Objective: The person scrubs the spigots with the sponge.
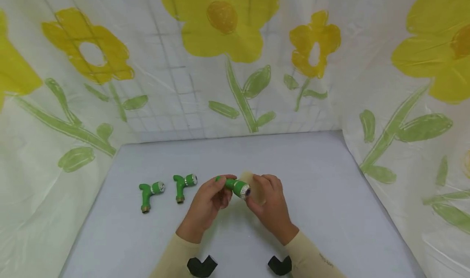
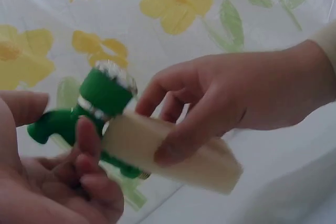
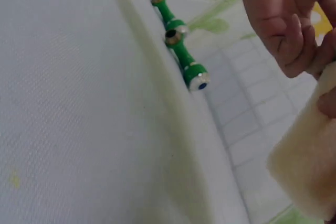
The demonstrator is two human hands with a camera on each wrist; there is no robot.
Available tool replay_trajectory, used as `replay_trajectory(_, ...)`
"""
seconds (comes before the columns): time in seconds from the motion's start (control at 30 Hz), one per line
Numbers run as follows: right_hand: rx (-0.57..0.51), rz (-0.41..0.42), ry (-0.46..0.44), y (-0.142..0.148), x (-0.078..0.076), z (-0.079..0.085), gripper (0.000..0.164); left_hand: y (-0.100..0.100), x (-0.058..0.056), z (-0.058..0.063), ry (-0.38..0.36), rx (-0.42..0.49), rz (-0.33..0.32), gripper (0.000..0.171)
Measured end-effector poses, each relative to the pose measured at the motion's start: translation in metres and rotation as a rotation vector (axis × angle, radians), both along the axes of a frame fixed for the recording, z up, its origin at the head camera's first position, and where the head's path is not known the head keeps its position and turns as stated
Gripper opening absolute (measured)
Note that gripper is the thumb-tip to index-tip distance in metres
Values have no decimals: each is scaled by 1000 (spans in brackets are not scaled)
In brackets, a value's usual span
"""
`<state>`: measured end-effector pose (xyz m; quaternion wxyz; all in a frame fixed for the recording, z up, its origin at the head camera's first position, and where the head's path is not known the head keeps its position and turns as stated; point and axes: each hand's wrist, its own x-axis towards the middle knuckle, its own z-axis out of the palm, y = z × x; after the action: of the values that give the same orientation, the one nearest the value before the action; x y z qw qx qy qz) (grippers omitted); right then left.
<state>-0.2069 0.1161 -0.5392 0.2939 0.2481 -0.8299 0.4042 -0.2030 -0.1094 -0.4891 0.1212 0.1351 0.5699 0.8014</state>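
My left hand grips a green faucet with a silver-rimmed round knob, raised above the table. In the left wrist view the faucet has its curved spout near the left thumb. My right hand pinches a cream-coloured sponge block, whose near end touches or overlaps the faucet's body. From the head view, the sponge is mostly hidden behind the right fingers. The right wrist view shows the sponge at its right edge, beside the left hand.
Two more green faucets lie on the table left of my hands: one farther left, one closer. The white table ends at a plastic curtain printed with yellow flowers, hanging at the back and both sides.
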Motion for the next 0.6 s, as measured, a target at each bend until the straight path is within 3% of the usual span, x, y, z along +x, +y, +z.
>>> replay_trajectory(0.07, -80, 45, -88, 2, 1, 2, 66, -3, 0, -2, 64, -26, -26, 35)
replay_trajectory(0.13, -161, 95, -177, 4, 2, 6, 66, -4, -1, -2, 130, -92, -4, 31)
replay_trajectory(0.27, -254, 169, -310, 5, 3, 16, 63, 0, -3, 1, 223, -242, 144, 21)
replay_trajectory(0.43, -229, 207, -390, 4, 5, 21, 60, 7, -2, 5, 218, -243, 271, 21)
replay_trajectory(0.6, -188, 177, -330, 1, 9, 15, 62, 11, 0, 6, 141, -173, 378, 23)
